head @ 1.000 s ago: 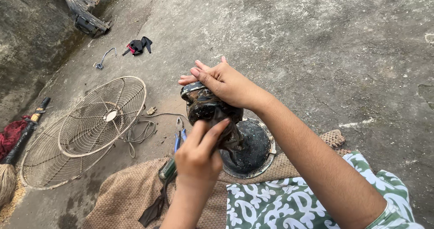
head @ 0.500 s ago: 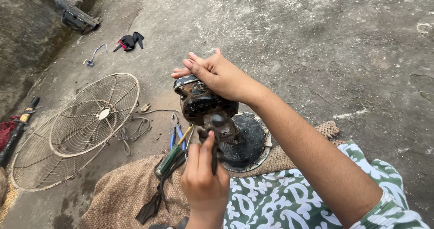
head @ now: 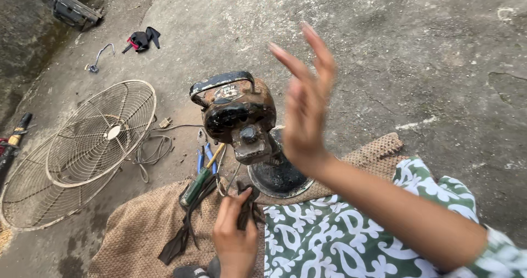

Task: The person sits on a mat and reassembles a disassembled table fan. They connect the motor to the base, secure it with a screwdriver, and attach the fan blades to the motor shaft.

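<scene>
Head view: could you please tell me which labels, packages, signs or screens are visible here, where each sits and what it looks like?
Label: a small pale, worn plate on top of the rusty fan motor, just under its black handle.
No packages, signs or screens are in view.

Motor (head: 239,113): rust-brown, black. Base (head: 277,178): black. Cloth (head: 340,239): green, white floral pattern. Screwdriver (head: 196,185): green handle. Mat (head: 137,228): brown weave.

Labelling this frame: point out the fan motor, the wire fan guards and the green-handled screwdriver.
fan motor (head: 237,110), head view, on its rusty rear housing.
wire fan guards (head: 101,133), head view, on the upper guard's mesh.
green-handled screwdriver (head: 196,186), head view, on its green handle.
</scene>
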